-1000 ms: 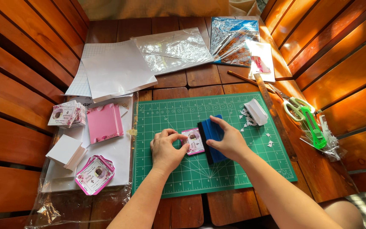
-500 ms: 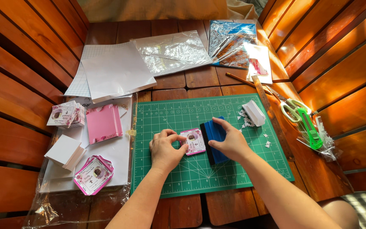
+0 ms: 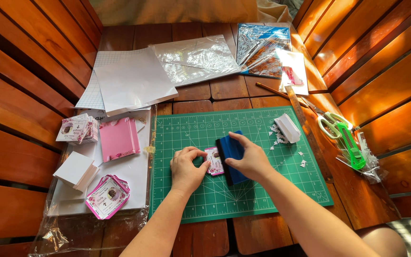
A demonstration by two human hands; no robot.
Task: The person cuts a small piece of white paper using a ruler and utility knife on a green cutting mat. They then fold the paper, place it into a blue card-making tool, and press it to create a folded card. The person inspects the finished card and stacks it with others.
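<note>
Pressing squeegee [image 3: 232,154] at card [image 3: 213,161] edge

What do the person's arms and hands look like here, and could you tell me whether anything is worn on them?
Both arms are bare up to the lower edge of the picture, with no sleeve in view. The left hand and the right hand wear no gloves, and no ring, watch or bracelet shows on either. The fingernails look short and unpainted, though they are small in this view.

Wooden slat table [image 3: 193,93] — green cutting mat [image 3: 262,190], white sheets [image 3: 129,81], plastic film [image 3: 196,57], ruler [image 3: 308,131], scissors [image 3: 341,128] etc.
</note>
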